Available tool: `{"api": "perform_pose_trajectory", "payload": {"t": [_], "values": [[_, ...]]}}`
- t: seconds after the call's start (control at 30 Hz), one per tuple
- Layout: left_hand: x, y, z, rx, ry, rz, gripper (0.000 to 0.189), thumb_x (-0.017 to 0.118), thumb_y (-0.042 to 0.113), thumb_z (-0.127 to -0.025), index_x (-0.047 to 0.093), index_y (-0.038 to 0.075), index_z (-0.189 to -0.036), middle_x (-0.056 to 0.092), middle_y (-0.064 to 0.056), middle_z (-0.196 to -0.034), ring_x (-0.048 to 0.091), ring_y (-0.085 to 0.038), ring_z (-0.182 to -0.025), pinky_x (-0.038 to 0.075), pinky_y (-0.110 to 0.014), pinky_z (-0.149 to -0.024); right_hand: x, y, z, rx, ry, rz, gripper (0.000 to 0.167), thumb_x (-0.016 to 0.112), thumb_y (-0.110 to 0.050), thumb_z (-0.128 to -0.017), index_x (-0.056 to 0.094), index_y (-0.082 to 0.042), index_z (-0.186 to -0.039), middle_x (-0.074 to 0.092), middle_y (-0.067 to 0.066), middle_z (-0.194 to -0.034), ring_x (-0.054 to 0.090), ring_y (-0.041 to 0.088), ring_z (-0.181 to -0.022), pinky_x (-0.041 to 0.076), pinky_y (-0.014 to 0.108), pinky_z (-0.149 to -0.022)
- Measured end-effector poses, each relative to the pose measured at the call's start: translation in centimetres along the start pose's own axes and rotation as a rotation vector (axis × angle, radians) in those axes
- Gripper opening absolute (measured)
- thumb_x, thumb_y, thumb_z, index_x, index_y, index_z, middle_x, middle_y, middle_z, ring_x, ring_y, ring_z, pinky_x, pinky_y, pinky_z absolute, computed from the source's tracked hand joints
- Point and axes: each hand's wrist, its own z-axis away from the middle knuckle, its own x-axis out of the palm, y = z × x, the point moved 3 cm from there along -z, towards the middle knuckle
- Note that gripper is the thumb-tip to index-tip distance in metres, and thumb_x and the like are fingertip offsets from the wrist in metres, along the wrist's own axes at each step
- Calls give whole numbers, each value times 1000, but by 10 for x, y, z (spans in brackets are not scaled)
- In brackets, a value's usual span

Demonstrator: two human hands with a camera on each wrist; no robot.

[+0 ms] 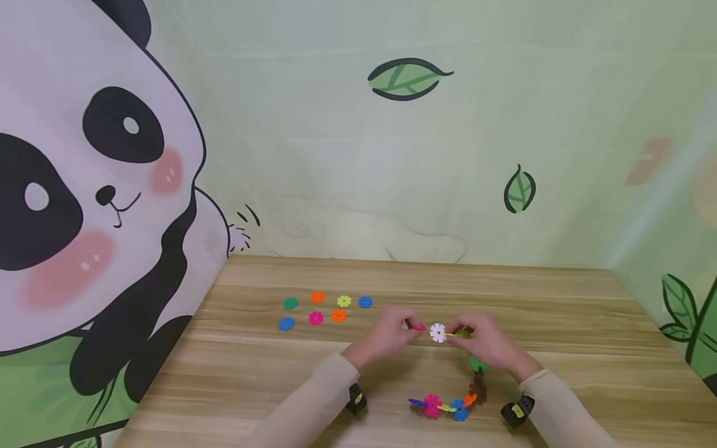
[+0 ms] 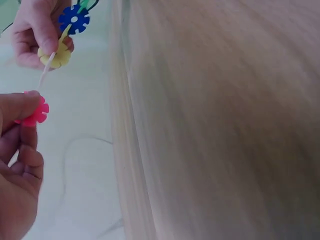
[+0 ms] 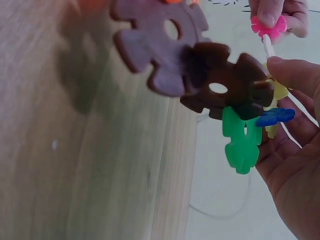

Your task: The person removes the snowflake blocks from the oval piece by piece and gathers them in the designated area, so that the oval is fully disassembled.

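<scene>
My left hand (image 1: 386, 336) pinches a pink notched flower disc (image 2: 42, 111) between thumb and finger. My right hand (image 1: 488, 342) grips a yellow disc (image 2: 61, 56) that belongs to a chain of interlocked discs. Between the hands a white disc (image 1: 438, 333) stands out from the yellow one, its edge right at the pink disc. From the right hand the chain runs through a blue disc (image 2: 74, 20), a green disc (image 3: 242, 142) and two brown discs (image 3: 155, 37). It curves on through orange, blue (image 1: 459, 409), yellow and pink (image 1: 432, 406) to a purple disc (image 1: 417, 403).
Several loose discs lie on the wooden table (image 1: 252, 367) at the back left, among them a green one (image 1: 290, 303), a pink one (image 1: 316, 318) and a blue one (image 1: 365, 302). A printed cloth backdrop (image 1: 313, 155) rises behind the table's far edge.
</scene>
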Motion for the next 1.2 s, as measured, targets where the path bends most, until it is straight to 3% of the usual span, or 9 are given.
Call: {"api": "perform_pose_trajectory", "payload": {"t": [0.1,0.23,0.47,0.53,0.8,1.03,1.2], "values": [[-10,-8,6,-104,34,110,9,72,10,-84,66,11,-77,67,4,-77,56,-9,-68,45,-19,-56,0,1,0,-2,6,23,9,71,-10,-85,69,-17,-90,66,-9,-90,59,10,-84,50,33,-74],[-28,-19,19,-177,70,116,4,72,16,-84,70,13,-82,64,9,-74,57,-9,-67,48,-22,-58,1,3,2,-1,11,37,9,71,-12,-85,69,-18,-92,66,-9,-91,59,10,-85,50,29,-72],[-57,-37,41,-176,47,68,14,61,8,-92,71,6,-101,66,3,-88,56,-10,-75,49,-24,-64,-1,4,3,33,39,22,6,71,-15,-85,69,-18,-91,66,-9,-91,59,12,-85,48,27,-70],[-64,-41,47,-201,27,58,18,59,7,-92,70,4,-106,65,2,-90,54,-12,-77,49,-25,-65,-2,4,3,34,46,25,6,71,-16,-86,69,-18,-90,66,-8,-91,59,12,-85,48,27,-69],[-93,-64,79,-322,1,36,8,64,11,-90,71,13,-93,64,3,-86,56,-14,-78,49,-29,-66,-2,4,3,31,26,31,5,70,-18,-86,69,-17,-91,66,-7,-92,59,13,-86,48,26,-69],[-115,-78,100,-331,-16,11,8,64,5,-87,69,7,-93,61,0,-79,53,-14,-69,47,-27,-57,-2,7,3,15,28,26,6,70,-17,-87,69,-16,-92,66,-7,-92,59,14,-86,48,27,-70],[-128,-87,112,-332,-52,-18,9,64,3,-87,71,4,-93,65,-1,-82,55,-14,-73,49,-28,-63,-1,8,3,-5,28,24,6,70,-17,-87,69,-17,-92,66,-8,-92,60,13,-85,49,27,-70]]}}
